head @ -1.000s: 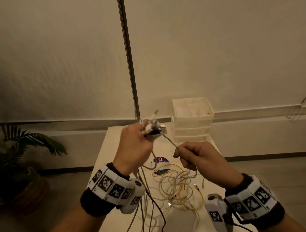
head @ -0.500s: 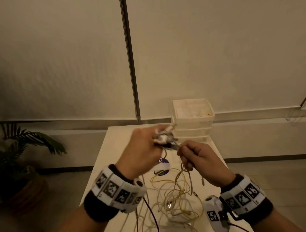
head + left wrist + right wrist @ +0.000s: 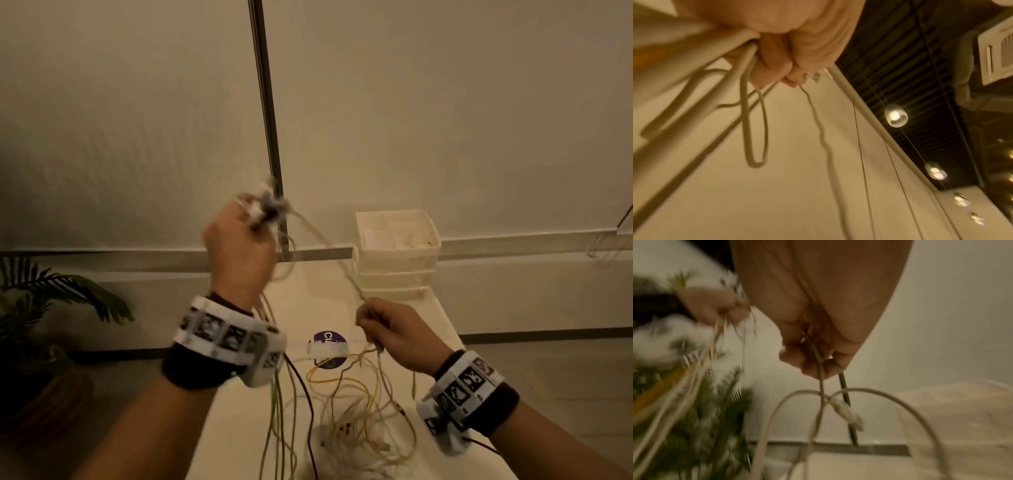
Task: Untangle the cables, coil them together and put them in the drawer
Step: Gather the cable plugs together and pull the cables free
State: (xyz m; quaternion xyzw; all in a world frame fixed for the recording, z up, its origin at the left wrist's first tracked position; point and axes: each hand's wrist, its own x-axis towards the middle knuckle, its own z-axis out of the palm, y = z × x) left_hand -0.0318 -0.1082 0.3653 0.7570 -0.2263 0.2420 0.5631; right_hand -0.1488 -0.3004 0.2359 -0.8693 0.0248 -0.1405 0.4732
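My left hand (image 3: 239,246) is raised above the table and grips a bunch of cable ends and plugs (image 3: 263,207); its fist (image 3: 781,48) is closed round several pale cables. One thin cable (image 3: 329,253) runs taut from that bunch down to my right hand (image 3: 387,325), which pinches it (image 3: 818,356). More strands hang from the left hand to a loose tangle of white and yellow cables (image 3: 363,411) on the white table (image 3: 298,308). The white drawer unit (image 3: 397,253) stands at the table's far end.
A round purple sticker with tape (image 3: 327,349) lies mid-table. A metal pole (image 3: 267,120) rises behind the table against the wall. A potted plant (image 3: 51,308) stands on the floor at the left. The table's edges drop to floor on both sides.
My left hand has lifted up and to the left with the plug bunch. The right hand has dropped slightly, so the cable between them is now drawn out long and taut.
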